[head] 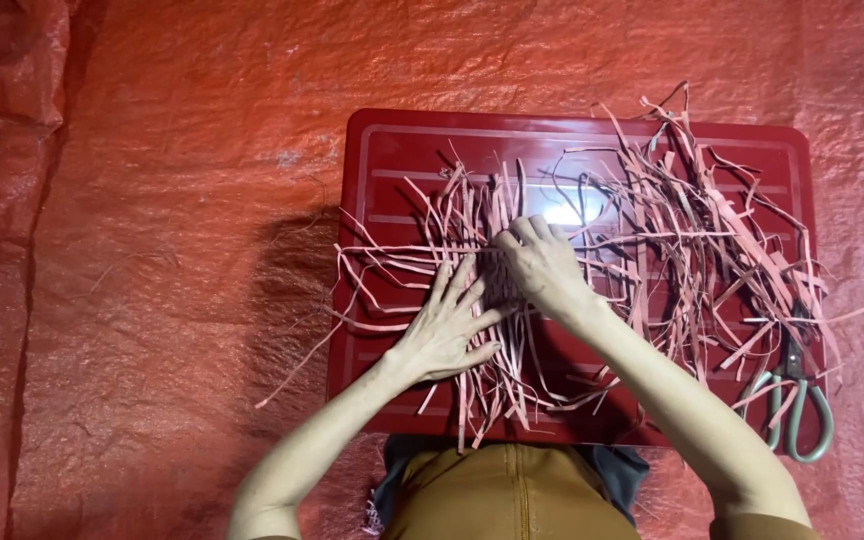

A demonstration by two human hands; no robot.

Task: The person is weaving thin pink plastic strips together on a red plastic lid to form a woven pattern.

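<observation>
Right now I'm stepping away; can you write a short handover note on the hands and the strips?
Left hand: flat, fingers spread, pressing the crossed pink paper strips on the glossy red rectangular tray.
Right hand: fingers curled, pinching strips at the crossing.
Loose pile of pink strips: on the tray's right side.
Green-handled scissors: at the tray's right edge, untouched.
Done: strips cut, some crossed.
Left: the loose pile.

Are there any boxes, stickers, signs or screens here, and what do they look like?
None: no package, label, sign or screen shows.
Red tray: flat, rounded rectangle, on the red sheet.
Paper strips: thin, pinkish, piled across the tray.
Scissors: grey-green handles, at the tray's right edge.
Left hand and right hand: pressing on the strips.
</observation>
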